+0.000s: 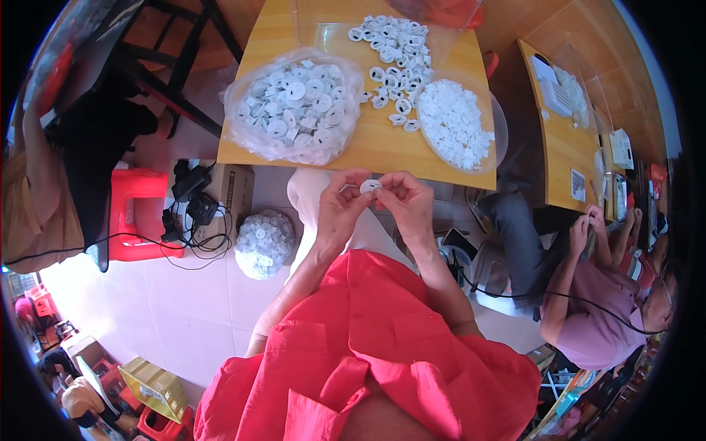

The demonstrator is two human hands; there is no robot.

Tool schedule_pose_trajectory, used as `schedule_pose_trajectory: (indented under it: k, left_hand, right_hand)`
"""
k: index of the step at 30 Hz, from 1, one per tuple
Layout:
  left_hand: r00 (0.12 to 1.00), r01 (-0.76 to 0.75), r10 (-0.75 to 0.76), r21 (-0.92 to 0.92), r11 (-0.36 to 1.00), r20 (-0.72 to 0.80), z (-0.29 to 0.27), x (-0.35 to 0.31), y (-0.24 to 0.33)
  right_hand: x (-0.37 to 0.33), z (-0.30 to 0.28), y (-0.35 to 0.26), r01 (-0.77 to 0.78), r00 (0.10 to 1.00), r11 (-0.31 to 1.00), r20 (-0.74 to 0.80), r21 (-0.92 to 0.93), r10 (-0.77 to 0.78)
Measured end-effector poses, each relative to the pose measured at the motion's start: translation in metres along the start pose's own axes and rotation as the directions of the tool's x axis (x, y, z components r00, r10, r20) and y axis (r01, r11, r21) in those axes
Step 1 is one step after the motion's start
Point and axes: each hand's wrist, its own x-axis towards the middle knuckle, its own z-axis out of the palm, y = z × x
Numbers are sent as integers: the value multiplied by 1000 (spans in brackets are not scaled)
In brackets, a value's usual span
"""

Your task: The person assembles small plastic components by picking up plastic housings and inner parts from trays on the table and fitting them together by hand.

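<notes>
Between my two hands, just off the table's near edge, is a small round white plastic disc (pixel 371 186) with a dark slot. My left hand (pixel 343 202) pinches its left side with thumb and fingertips. On the other side, the fingertips of my right hand (pixel 406 203) press on it too. Past my left hand, a clear plastic bag (pixel 234 117) lies open, full of similar white discs. Loose discs with dark slots (pixel 390 51) spread over the middle of the table. To their right, a round tray (pixel 501 132) is heaped with small white pieces (pixel 452 121).
The wooden table (pixel 276 29) ends just beyond my hands. A red stool (pixel 136 213), a cardboard box (pixel 237 195) with black cables and a filled bag (pixel 265 244) stand on the floor to the left. At right, a person in a mauve shirt (pixel 599 320) sits by another table (pixel 555 162).
</notes>
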Motion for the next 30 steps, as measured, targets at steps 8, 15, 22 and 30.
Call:
schedule_pose_trajectory:
  k: [8,15,22,30]
  left_hand:
    - [998,29,-29,3,1000,64,-5,4,1]
    - [997,38,-46,-134,990,-57,-7,7,-8]
    - [999,-24,24,-9,1000,-26,-3,3,-5]
    - [993,-111,114,173,979,-9,-6,6,-5]
  right_hand:
    - [1,3,0,109,994,975,20,-195,-107]
    - [-2,7,5,202,977,962,-31,-185,-211]
    - [-5,6,4,179,982,960,-18,-218,-187]
    - [-5,7,-5,274,959,891,33,-362,-282]
